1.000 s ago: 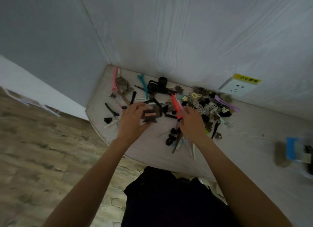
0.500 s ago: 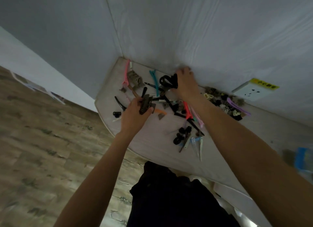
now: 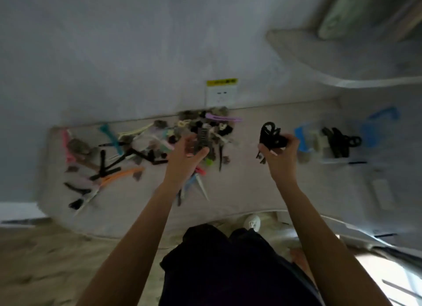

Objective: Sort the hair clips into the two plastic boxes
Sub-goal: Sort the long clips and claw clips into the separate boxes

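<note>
Black claw clip (image 3: 271, 135) sits pinched in the right hand (image 3: 279, 156), held up; the plastic box (image 3: 319, 143) with black clips lies just right of it. The left hand (image 3: 186, 156), farther from the box, grips a dark clip (image 3: 202, 138) over the pile (image 3: 141, 150).

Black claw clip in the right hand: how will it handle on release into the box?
The black claw clip looks like rigid plastic, so probably stiff and light. Its looped, irregular shape may snag other clips rather than roll. The right hand pinches it at one end only, so it may swing.
</note>
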`<state>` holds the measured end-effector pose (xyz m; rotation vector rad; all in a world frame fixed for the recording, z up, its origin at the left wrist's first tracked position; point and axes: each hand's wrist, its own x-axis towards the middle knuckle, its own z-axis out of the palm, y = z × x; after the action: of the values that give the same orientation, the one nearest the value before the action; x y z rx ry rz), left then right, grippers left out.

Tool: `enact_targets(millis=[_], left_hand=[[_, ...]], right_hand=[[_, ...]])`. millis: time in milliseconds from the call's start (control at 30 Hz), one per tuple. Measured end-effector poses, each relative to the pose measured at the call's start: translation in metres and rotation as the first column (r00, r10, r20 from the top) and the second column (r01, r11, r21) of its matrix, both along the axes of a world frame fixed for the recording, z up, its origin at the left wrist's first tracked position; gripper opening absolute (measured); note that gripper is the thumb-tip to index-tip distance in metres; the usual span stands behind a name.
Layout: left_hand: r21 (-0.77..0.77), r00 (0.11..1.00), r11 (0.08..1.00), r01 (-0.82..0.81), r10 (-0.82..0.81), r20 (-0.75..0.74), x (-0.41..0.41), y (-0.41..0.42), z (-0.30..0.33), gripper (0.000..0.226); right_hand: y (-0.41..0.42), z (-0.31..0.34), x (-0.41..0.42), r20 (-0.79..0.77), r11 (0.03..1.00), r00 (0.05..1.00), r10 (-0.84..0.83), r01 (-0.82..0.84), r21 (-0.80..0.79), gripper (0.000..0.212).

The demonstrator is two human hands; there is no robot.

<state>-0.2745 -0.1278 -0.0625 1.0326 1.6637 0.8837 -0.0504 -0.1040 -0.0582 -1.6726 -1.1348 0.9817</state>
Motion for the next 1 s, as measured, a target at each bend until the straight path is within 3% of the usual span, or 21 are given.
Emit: enact_targets(millis=[267,400,500,633,700,800,933,1000], left_hand=[[0.104,0.957,0.952,0.287,-0.291,0.017,0.164,0.033,0.024,0.052],[0.219,0.904,0.882,0.418,-0.378,-0.201,0.244,0.059,0.034,0.024],[0.23,0.875,0.881,0.414,-0.315,-0.367,0.284,0.081,0.031,0.027],[0.108,0.718,0.829,0.549,-0.401,-0.569,0.318,0.1,0.023,0.037],[0.026,0.629,0.778,0.628,-0.488,-0.605,0.329,0.105,0.018,0.045],[-0.111,0.485,0.696,0.709,-0.597,-0.639,0.337,0.106,0.009,0.054],[-0.028,0.409,0.748,0.663,-0.394,-0.823,0.31,0.101,0.012,0.046],[0.076,0.42,0.766,0.638,-0.264,-0.868,0.287,0.096,0.01,0.042]], right_hand=[[-0.019,0.026,0.135,0.258,0.996,0.964,-0.071,0.057,0.063,0.054],[-0.01,0.032,0.2,0.343,0.996,0.935,-0.09,0.089,0.018,0.059],[0.006,0.03,0.225,0.301,0.994,0.949,-0.091,0.106,-0.031,0.059],[0.03,0.032,0.24,0.273,0.998,0.961,-0.043,0.056,-0.04,0.067],[0.042,0.034,0.243,0.268,0.999,0.963,-0.027,0.035,-0.026,0.074],[0.055,0.034,0.248,0.33,0.999,0.944,-0.009,0.02,-0.03,0.068],[0.064,0.036,0.246,0.433,0.997,0.898,0.082,-0.073,-0.038,0.064],[0.069,0.036,0.242,0.513,0.988,0.845,0.153,-0.146,-0.053,0.064]])
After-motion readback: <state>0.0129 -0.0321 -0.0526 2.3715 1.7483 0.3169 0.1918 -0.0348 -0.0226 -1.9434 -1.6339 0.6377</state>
